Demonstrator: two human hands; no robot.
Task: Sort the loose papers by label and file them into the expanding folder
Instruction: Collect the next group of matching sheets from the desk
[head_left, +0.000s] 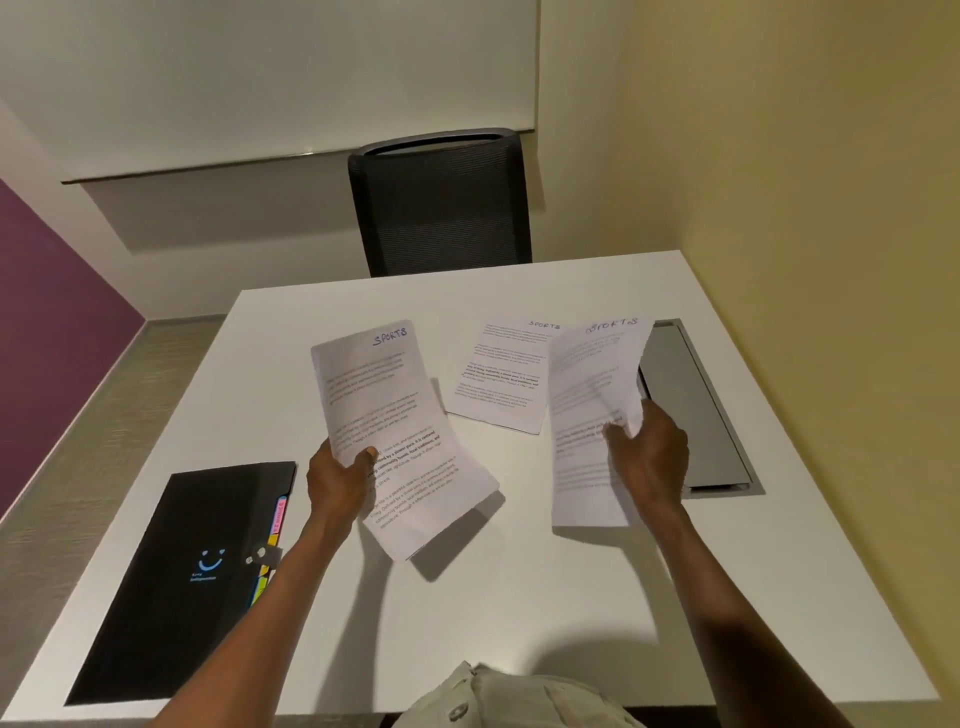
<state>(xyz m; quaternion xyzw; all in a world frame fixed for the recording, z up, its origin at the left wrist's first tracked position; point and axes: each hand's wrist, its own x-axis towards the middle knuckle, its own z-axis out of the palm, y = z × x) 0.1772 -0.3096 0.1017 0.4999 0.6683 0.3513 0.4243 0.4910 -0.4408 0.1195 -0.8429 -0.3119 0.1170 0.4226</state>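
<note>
My left hand (340, 480) pinches a printed sheet marked SPORTS (395, 415) by its left edge, lifted and tilted above the white table (509, 597). My right hand (652, 457) grips a second SPORTS sheet (589, 415) at its right edge, held up and blurred. A third SPORTS sheet (501, 376) lies flat on the table between them, farther back. The black expanding folder (192, 571) lies closed at the near left, with coloured tabs along its right side.
A grey metal cable hatch (701, 415) is set into the table at the right, partly behind the right-hand sheet. A black mesh chair (441, 208) stands past the far edge. A yellow wall runs along the right, a purple wall at the left.
</note>
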